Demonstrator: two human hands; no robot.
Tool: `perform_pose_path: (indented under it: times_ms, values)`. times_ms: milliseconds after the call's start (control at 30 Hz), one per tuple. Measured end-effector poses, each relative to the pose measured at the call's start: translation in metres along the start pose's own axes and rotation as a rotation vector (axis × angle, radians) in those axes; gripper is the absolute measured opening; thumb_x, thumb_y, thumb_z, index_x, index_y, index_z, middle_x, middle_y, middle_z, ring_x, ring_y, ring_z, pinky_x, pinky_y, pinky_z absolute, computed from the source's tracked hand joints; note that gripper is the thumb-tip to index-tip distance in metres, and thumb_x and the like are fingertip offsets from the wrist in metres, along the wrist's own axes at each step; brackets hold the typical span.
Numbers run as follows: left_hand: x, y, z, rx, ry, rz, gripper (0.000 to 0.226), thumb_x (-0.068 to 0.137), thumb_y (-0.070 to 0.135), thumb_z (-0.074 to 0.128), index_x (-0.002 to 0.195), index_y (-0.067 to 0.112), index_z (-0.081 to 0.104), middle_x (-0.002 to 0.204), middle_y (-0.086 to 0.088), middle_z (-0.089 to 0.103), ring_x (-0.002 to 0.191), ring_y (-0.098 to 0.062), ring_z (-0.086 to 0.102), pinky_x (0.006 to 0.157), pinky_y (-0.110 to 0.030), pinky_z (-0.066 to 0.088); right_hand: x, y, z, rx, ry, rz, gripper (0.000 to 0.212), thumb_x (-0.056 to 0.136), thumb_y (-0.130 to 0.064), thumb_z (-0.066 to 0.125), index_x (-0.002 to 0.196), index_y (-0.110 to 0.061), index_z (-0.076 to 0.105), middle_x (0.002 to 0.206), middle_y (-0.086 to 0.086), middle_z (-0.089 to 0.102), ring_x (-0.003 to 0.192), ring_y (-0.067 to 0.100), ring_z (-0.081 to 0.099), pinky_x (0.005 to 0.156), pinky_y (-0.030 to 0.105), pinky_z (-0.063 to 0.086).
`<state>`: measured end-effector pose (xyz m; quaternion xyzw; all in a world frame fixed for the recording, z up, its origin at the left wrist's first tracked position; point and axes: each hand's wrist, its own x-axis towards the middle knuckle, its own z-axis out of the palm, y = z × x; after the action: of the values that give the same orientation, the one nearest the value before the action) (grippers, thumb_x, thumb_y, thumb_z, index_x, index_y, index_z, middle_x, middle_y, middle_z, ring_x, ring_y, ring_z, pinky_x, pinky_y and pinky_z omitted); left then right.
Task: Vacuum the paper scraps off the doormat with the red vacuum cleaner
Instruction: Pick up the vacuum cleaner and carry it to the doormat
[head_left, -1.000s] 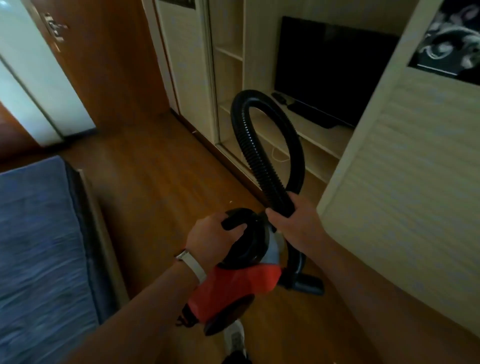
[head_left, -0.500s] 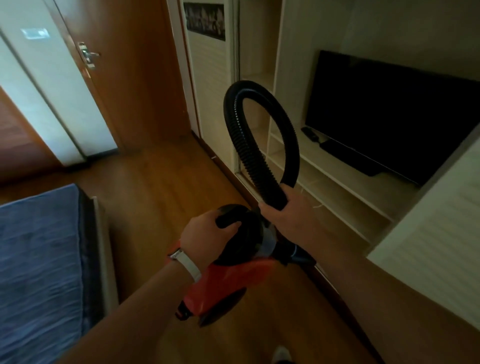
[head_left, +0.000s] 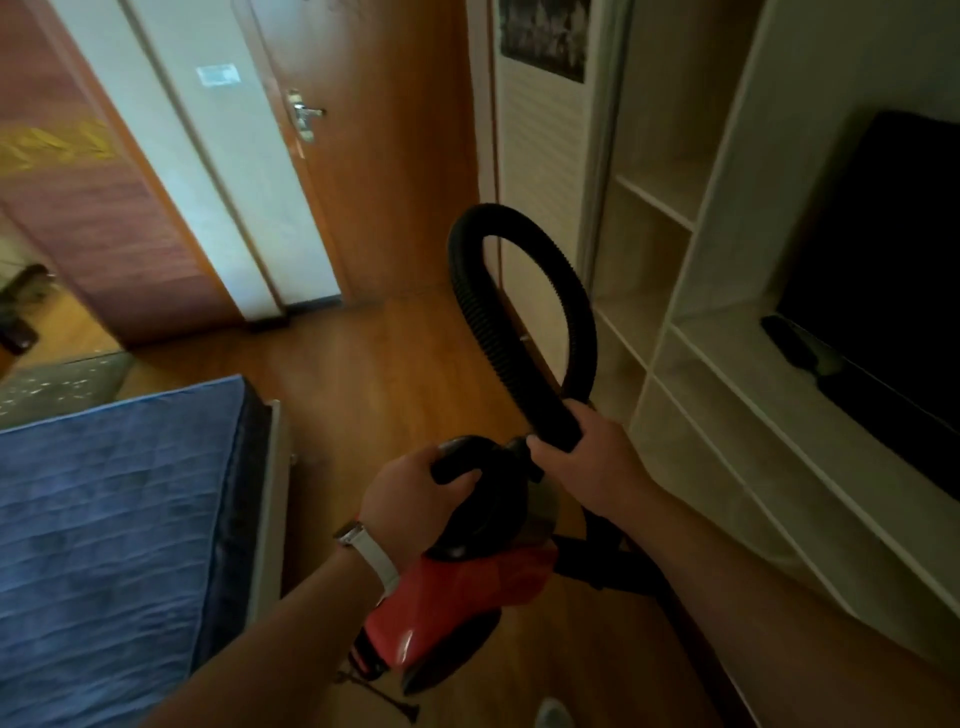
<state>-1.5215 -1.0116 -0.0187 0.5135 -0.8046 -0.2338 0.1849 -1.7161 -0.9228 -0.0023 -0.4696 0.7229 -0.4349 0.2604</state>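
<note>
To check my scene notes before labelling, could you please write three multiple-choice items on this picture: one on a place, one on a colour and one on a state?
1. Where does the doormat with the paper scraps lie?
A. On the floor beyond the blue bed, at the far left
B. Under the television
C. On a shelf

2. What colour is the body of the vacuum cleaner?
A. Blue
B. Red
C. White

3. What does the right hand hold?
A. The door handle
B. The black hose
C. Nothing

Answers:
1 A: the speckled mat shows past the bed's far edge.
2 B: the shell is red below the black handle, which the left hand grips.
3 B: its fingers curl round the hose just above the cleaner.
</note>
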Motion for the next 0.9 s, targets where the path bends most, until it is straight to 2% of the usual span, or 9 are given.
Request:
perform_pose_path:
  times_ms: [100,167,267,400,500,700,800,900]
  values:
    - [0.047,-0.006,-0.005,0.007,0.063,-0.056,0.036,0.084,0.051,0.066,0.109,0.025,0.069,0.070,0.011,0.058,0.061,-0.007,0.055,0.046,-0.014,0.030,0.060,-0.006,0.005,-0.003,-0.065,-0.069,0.017,0.084,-0.031,0.073,0.083,-0.018,0.061,0.082,0.012,0.065,0.076,0.025,0.063,0.063,0.031,0.048]
    - [0.074,-0.013,-0.012,0.025,0.097,-0.090,0.036,0.085,0.050,0.067,0.106,0.021,0.069,0.069,0.009,0.058,0.062,-0.010,0.056,0.047,-0.017,0.030,0.094,-0.014,0.013,-0.032,-0.097,-0.112,0.015,0.085,-0.032,0.072,0.084,-0.021,0.062,0.079,0.008,0.065,0.074,0.020,0.063,0.062,0.030,0.049]
    - [0.114,-0.029,-0.023,-0.008,0.156,-0.141,0.033,0.084,0.048,0.069,0.104,0.022,0.070,0.068,0.011,0.057,0.063,-0.008,0.055,0.047,-0.015,0.030,0.145,-0.026,0.030,-0.069,-0.184,-0.153,0.013,0.085,-0.034,0.071,0.083,-0.029,0.059,0.070,-0.005,0.059,0.065,0.007,0.059,0.059,0.021,0.044]
    - [0.174,-0.067,-0.028,-0.048,0.187,-0.209,0.028,0.083,0.046,0.072,0.098,0.023,0.072,0.063,0.014,0.055,0.057,-0.002,0.052,0.047,-0.016,0.031,0.219,-0.031,0.064,-0.120,-0.241,-0.173,0.020,0.079,-0.044,0.067,0.079,-0.029,0.054,0.067,-0.003,0.057,0.064,0.015,0.059,0.057,0.028,0.042]
    - [0.228,-0.101,-0.033,-0.062,0.183,-0.240,0.027,0.084,0.047,0.070,0.093,0.021,0.070,0.058,0.017,0.051,0.054,0.003,0.050,0.046,-0.015,0.029,0.279,-0.038,0.100,-0.129,-0.283,-0.156,0.022,0.083,-0.036,0.070,0.076,-0.027,0.051,0.064,-0.007,0.051,0.058,0.011,0.052,0.057,0.026,0.038]
    - [0.344,-0.172,-0.054,-0.130,0.122,-0.259,0.030,0.086,0.043,0.070,0.105,0.021,0.071,0.067,0.017,0.055,0.058,0.002,0.051,0.046,-0.010,0.031,0.399,-0.065,0.178,-0.113,-0.327,-0.114,0.022,0.087,-0.020,0.070,0.076,-0.015,0.052,0.063,-0.008,0.048,0.052,0.001,0.044,0.054,0.015,0.035]
    - [0.401,-0.201,-0.075,-0.150,0.139,-0.258,0.031,0.085,0.042,0.071,0.109,0.022,0.071,0.075,0.012,0.063,0.065,-0.002,0.054,0.049,-0.010,0.033,0.455,-0.086,0.208,-0.135,-0.331,-0.127,0.021,0.087,-0.025,0.070,0.086,-0.008,0.057,0.068,-0.001,0.052,0.058,0.009,0.048,0.058,0.023,0.038]
    - [0.458,-0.226,-0.092,-0.150,0.136,-0.258,0.035,0.084,0.046,0.069,0.113,0.025,0.070,0.088,0.008,0.072,0.076,-0.007,0.065,0.058,-0.019,0.046,0.507,-0.105,0.232,-0.159,-0.347,-0.143,0.020,0.087,-0.030,0.069,0.091,-0.013,0.059,0.074,0.006,0.058,0.065,0.021,0.057,0.061,0.027,0.041]
